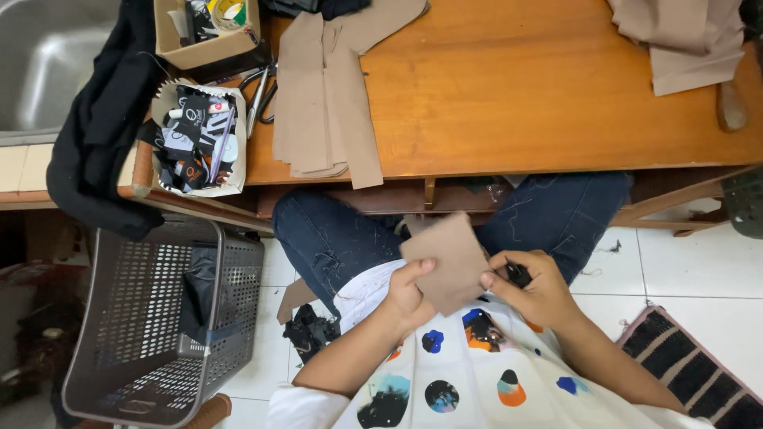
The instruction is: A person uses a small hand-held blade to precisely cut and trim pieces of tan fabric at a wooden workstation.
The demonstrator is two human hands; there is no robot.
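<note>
I sit at a wooden table [517,87] with my lap below its edge. My left hand [407,292] pinches the lower left edge of a small square of tan fabric [447,258], held up over my lap. My right hand [532,284] touches the square's right edge and grips a small black object [518,274], partly hidden by my fingers. A stack of long tan fabric pieces [326,95] lies on the table above, hanging over its front edge.
A grey perforated basket [143,318] stands on the floor at left. A paper tray of black tags [195,139], scissors [258,95] and a cardboard box [203,32] sit on the table's left end. More tan fabric [683,40] lies at top right. Black scraps [310,330] lie on the floor.
</note>
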